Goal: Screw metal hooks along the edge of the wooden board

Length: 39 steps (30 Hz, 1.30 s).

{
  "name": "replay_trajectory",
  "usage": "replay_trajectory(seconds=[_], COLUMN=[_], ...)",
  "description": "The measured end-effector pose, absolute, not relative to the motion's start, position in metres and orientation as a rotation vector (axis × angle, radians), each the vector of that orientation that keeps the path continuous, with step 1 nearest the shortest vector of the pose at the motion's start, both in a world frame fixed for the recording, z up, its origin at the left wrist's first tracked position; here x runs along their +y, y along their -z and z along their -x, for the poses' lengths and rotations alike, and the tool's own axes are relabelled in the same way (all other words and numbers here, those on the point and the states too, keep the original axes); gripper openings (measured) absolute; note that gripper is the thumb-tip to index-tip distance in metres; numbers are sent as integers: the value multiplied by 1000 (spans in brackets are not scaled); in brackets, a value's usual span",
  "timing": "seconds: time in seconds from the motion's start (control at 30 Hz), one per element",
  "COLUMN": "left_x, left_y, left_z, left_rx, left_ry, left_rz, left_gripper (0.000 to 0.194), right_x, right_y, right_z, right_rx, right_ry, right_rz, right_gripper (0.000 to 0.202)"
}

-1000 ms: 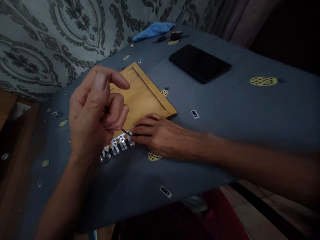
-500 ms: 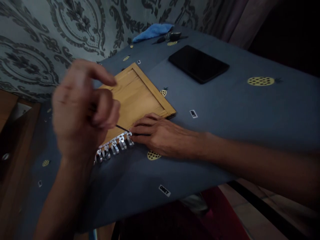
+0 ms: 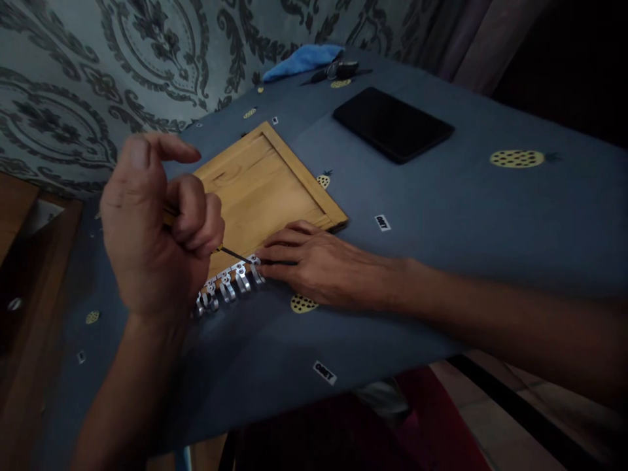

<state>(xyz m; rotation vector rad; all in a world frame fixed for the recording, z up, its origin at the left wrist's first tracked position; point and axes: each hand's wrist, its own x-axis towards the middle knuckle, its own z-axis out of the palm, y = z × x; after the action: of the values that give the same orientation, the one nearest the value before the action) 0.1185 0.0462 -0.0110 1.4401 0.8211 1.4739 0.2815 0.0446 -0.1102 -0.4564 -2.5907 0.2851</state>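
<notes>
My left hand (image 3: pixel 159 222) is curled around a screwdriver, one finger sticking out above the fist. The screwdriver's thin dark shaft (image 3: pixel 235 254) slants down to the end of a metal strip with several ring-like clips (image 3: pixel 226 286). That strip lies along the near edge of a framed wooden board (image 3: pixel 258 190), its left end partly behind my left wrist. My right hand (image 3: pixel 326 265) lies flat on the board's near right corner, fingers stretched out, fingertips beside the screwdriver tip and the last clip. The screwdriver handle is mostly hidden in the fist.
A black tablet-like device (image 3: pixel 394 124) lies behind and right of the board on the blue cloth-covered table (image 3: pixel 432 229). Farther back are a blue cloth (image 3: pixel 301 62) and a dark tool (image 3: pixel 337 71). Wooden furniture (image 3: pixel 36 281) stands at the left, beside a patterned curtain (image 3: pixel 63 98).
My left hand has turned slightly around the screwdriver and shifted a little left, its raised finger drawn back left. My right hand stays in place on the board.
</notes>
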Motion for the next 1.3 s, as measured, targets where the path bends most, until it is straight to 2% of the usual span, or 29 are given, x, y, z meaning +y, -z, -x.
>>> replay_trajectory(seconds=[0.63,0.97,1.13,1.3], left_x=[41,38,47,52], left_y=[18,16,18,16], left_z=[-121,-120,-118,-118], left_rx=[850,845,739,679], left_ry=[-1555,-1493,-1370,-1270], left_rz=[-1432,-1465,-1531,-1524], left_gripper=[40,44,28,25], right_x=[45,44,43,43], right_y=[110,107,106,105], right_z=[-281,-281,-281,-281], right_rx=[-2584,-2605,-2603,-2625], right_ry=[-294,-327,-348,-353], right_rz=[464,472,483,497], right_gripper=[31,30,31,32])
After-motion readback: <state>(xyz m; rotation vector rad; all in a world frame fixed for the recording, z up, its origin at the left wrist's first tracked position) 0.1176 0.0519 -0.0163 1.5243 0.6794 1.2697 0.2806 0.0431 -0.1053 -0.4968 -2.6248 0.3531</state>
